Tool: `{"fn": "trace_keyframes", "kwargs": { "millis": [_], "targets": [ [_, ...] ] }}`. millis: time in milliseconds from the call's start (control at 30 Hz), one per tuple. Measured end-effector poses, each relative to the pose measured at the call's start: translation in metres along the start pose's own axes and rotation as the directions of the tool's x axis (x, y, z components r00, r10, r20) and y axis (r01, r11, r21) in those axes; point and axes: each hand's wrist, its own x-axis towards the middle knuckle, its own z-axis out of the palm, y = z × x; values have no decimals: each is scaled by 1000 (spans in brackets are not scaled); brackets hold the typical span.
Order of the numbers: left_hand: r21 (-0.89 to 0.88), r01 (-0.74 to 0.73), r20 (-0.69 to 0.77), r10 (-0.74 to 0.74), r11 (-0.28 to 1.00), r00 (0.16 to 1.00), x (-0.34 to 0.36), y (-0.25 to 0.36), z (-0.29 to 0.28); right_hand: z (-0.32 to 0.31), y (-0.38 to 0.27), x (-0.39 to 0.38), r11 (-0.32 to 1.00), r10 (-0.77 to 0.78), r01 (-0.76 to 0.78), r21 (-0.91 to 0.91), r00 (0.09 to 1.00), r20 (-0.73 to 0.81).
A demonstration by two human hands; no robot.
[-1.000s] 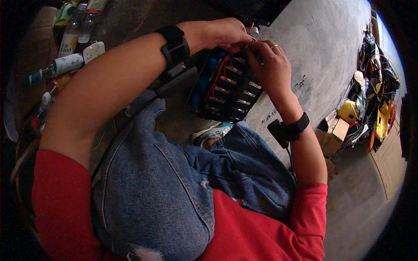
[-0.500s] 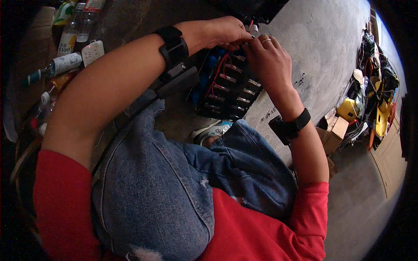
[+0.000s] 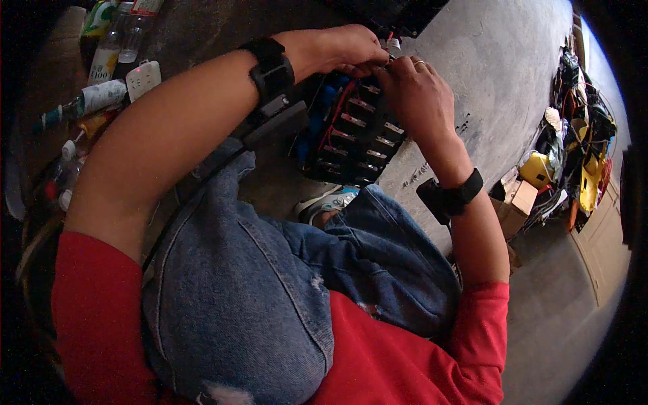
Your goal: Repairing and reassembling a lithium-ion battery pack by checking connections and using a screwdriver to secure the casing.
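Observation:
Beyond my knees lies a black battery pack (image 3: 358,131) with rows of metal tabs, red wires (image 3: 337,111) and blue parts on its left side. At its far end my left hand (image 3: 358,50) and my right hand (image 3: 420,88) meet with bent fingers pressed together. What the fingertips pinch is hidden behind the fingers. A small white piece (image 3: 395,45) with a bit of red wire shows just past them. My right hand wears a ring and covers the pack's far right corner.
A black case (image 3: 398,15) stands beyond my hands. Bottles (image 3: 104,61) and a white power strip (image 3: 143,79) lie at the left. On the right are a cardboard box (image 3: 518,202) and a heap of cables and yellow parts (image 3: 590,182). My shoe (image 3: 327,202) is near the pack.
My right hand has shifted and turned slightly at the pack's far end, its fingers still bent. The left hand stays nearly in place.

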Motion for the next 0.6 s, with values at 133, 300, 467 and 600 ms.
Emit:
{"fn": "trace_keyframes", "kwargs": {
  "millis": [133, 300, 467, 600],
  "targets": [
    [30, 4, 0, -4, 1000, 1000, 2, -1, 0, -6, 1, -1, 993, -7, 10, 119, 1000, -20],
    [22, -11, 36, 10, 1000, 999, 4, -2, -2, -3, 3, 0, 990, -68, 72, 123, 997, -39],
    [36, 7, -8, -7, 999, 1000, 3, -2, 0, 2, 3, 2, 991, -107, 109, 76, 993, -42],
    [56, 1, -5, 0, 998, 1000, 3, -1, 1, 3, 2, 3, 993, -93, 94, 67, 996, -16]
  ]
}}
